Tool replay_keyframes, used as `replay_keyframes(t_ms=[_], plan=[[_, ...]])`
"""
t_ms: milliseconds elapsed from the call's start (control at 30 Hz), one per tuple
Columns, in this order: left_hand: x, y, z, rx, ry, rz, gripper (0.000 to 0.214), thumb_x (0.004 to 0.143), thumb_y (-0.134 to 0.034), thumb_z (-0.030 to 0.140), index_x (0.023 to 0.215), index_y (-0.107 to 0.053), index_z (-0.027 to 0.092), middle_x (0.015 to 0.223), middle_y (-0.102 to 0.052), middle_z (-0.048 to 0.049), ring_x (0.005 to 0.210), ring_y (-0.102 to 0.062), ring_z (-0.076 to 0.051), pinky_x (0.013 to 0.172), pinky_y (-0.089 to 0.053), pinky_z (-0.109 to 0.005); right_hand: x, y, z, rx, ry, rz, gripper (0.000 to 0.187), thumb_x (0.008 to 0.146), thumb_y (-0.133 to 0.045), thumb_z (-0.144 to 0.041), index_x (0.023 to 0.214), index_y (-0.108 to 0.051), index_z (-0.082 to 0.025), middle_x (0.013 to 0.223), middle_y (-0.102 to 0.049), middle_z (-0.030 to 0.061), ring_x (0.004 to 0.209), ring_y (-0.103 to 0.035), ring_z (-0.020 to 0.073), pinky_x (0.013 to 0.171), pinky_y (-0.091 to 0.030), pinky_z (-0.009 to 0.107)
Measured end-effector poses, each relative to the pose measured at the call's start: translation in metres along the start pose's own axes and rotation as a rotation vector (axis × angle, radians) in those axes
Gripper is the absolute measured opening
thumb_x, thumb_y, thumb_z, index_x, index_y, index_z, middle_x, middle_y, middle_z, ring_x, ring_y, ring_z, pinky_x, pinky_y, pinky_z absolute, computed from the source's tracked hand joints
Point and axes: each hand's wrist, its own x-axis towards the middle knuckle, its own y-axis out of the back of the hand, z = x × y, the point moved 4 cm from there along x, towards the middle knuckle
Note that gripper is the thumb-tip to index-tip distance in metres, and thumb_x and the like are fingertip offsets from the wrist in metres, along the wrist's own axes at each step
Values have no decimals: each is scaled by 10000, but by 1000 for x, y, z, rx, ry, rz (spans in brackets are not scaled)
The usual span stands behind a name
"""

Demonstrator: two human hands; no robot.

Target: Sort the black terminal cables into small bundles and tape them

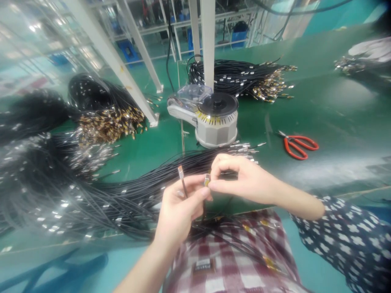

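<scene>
My left hand (180,205) is closed round a thin black cable (183,185) whose metal-tipped end sticks up above my fingers. My right hand (241,179) pinches a small metal connector (207,179) right against my left thumb. Both hands hover over a spread bundle of black cables (128,195) lying across the green table (336,106). More cable ends with gold tips (265,224) lie on the checked cloth in my lap.
A grey and white tape dispenser (214,116) stands just beyond my hands. Red-handled scissors (297,145) lie to the right. Heaps of black cables with gold connectors sit at the back (244,77) and left (104,118). White frame posts (207,40) rise from the table.
</scene>
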Motion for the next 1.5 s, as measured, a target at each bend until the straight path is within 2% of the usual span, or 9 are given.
replay_keyframes(t_ms=[333, 500, 700, 933, 1067, 1233, 1333, 1500], plan=[[-3, 3, -2, 3, -29, -24, 180, 718, -779, 172, 894, -738, 172, 577, -648, -14, 368, -293, 8, 378, -190, -153, 1, -3, 1, -62, -60, 49, 139, 761, -632, -175, 632, -582, -176, 755, -578, 0, 748, -577, 147, 746, -435, 281], [-2, 0, -2, 1, -52, 13, 135, 753, -762, 219, 873, -731, 166, 565, -634, -7, 375, -303, 6, 385, -190, -153, 1, -5, 0, -100, -63, 75, 144, 759, -629, -160, 622, -586, -174, 730, -581, -7, 732, -570, 143, 721, -429, 274], [0, 0, 0, -20, -82, 49, 97, 775, -735, 234, 782, -715, 139, 537, -618, -6, 368, -286, 5, 378, -164, -156, -1, -7, 6, -15, -61, 58, 152, 807, -640, -232, 674, -608, -167, 769, -594, 1, 754, -578, 141, 750, -436, 278], [0, 1, 0, -57, -50, -4, 129, 765, -748, 239, 856, -724, 151, 558, -618, -1, 377, -286, 8, 386, -172, -145, -2, -6, 7, 19, -35, 33, 149, 841, -615, -242, 714, -618, -163, 816, -594, 11, 800, -578, 151, 790, -440, 299], [0, 2, 1, -73, -93, 23, 118, 769, -739, 230, 863, -726, 160, 555, -610, 2, 379, -296, 4, 390, -183, -143, -2, -8, 17, 72, -90, 78, 160, 869, -572, -278, 788, -652, -165, 846, -632, 29, 822, -594, 174, 776, -454, 320], [0, 4, 2, -81, -124, 41, 134, 766, -737, 223, 886, -720, 167, 566, -617, 1, 376, -296, 3, 385, -189, -140, -5, -12, 24, 193, -102, 208, 229, 894, -548, -359, 907, -670, -166, 947, -661, 55, 911, -612, 192, 835, -463, 346], [0, 4, 1, -75, -120, 28, 126, 775, -731, 226, 882, -713, 163, 566, -609, 6, 375, -298, 3, 381, -186, -141, -5, -17, 21, 175, -73, 241, 189, 852, -618, -355, 858, -682, -177, 912, -653, 38, 910, -609, 189, 833, -462, 340], [-2, 5, 0, -74, -131, 5, 171, 771, -735, 210, 929, -683, 172, 603, -623, 4, 387, -321, 1, 394, -214, -140, -2, -23, 18, 222, -34, 266, 102, 809, -671, -224, 721, -663, -173, 801, -626, 7, 819, -602, 157, 806, -459, 320]])
